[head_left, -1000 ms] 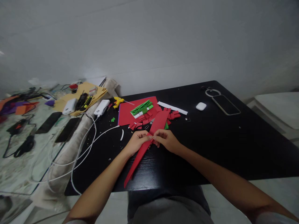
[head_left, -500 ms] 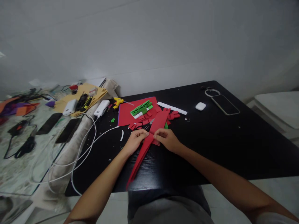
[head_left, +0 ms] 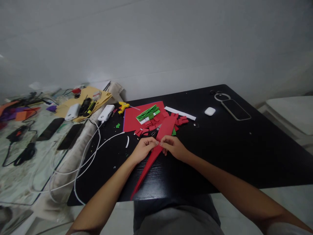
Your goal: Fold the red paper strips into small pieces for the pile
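Note:
A long folded strip of red paper [head_left: 149,164] slants from the pile toward the table's front edge, narrowing to a point. My left hand [head_left: 143,148] pinches its left side near the middle. Close beside it, my right hand [head_left: 174,147] is closed on the right side of the strip, thumb and fingertips together. The two thumbs almost meet. Just beyond the hands lie small folded red paper pieces [head_left: 181,120], a bundle of folded green paper [head_left: 148,112] and scissors [head_left: 154,133], partly covered by the strip.
A red sheet [head_left: 132,119] lies under the pile, with a yellow glue gun [head_left: 124,107] at its corner. A white strip [head_left: 180,113], white earbud case [head_left: 210,111] and phone [head_left: 236,109] are on the black table [head_left: 227,147]. White cables [head_left: 96,153] loop at left.
Both thumbs have come closer together over the red strip. The strip's lower part looks narrower and more closed, and a red flap by the right fingers is gone from view.

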{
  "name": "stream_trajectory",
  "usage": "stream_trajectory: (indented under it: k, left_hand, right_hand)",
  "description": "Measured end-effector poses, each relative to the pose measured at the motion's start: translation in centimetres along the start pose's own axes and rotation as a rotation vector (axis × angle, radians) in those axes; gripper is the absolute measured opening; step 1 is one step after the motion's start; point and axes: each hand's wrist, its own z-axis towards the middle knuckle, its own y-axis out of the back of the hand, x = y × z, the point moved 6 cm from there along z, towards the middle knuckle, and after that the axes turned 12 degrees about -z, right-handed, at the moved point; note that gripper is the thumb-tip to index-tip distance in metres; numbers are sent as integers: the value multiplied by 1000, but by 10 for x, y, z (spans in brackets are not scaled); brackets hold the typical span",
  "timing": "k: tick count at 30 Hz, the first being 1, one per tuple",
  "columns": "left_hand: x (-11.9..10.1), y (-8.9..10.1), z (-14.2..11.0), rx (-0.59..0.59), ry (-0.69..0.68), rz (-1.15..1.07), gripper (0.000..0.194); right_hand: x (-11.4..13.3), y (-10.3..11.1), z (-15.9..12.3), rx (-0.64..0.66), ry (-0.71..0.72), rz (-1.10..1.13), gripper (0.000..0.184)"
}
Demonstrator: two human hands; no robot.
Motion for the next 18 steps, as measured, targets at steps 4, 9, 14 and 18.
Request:
stream_trajectory:
  k: [4, 9, 14, 18]
  left_hand:
    - [1, 4, 1, 12, 15, -7, 30]
    - [0, 9, 0, 4, 65, 1, 26]
    - [-1, 12, -1, 9, 109, -16, 25]
    - [-3, 10, -1, 48, 99, 33, 25]
  right_hand:
    - [5, 7, 0, -67, 35, -10, 25]
    - [10, 21, 2, -172, 65, -18, 22]
    - [3, 28, 5, -208, -1, 24, 23]
    - [-1, 22, 5, -152, -52, 63, 29]
